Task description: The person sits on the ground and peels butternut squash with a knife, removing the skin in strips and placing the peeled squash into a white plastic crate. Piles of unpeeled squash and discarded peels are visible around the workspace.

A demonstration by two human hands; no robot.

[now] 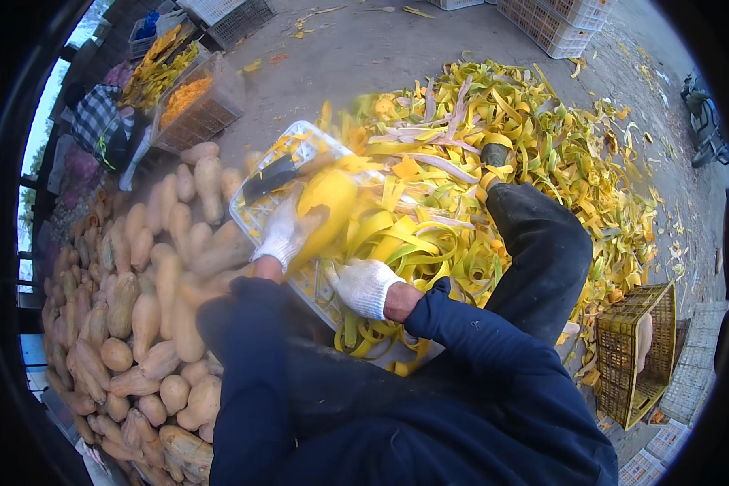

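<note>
My left hand (284, 226), in a white knit glove, grips a yellow peeled squash (331, 197), with the thumb across its side. The squash lies tilted over an upturned white plastic crate (301, 136) between my knees. My right hand (364, 287), also gloved, is curled close to the squash's lower end; whatever it may hold is hidden. A dark-bladed knife (270, 179) rests on the crate just beyond my left hand. Long curled strips of yellow-green peel (413, 243) lie beside my right hand and hang below it.
Unpeeled tan squashes (146, 322) are heaped on the left. A large peel pile (522, 121) spreads ahead and right around my leg. A yellow crate (635, 358) lies tipped at the right. Beyond the squashes, a person in a checked top (97, 118) is near a crate of orange shreds (203, 118).
</note>
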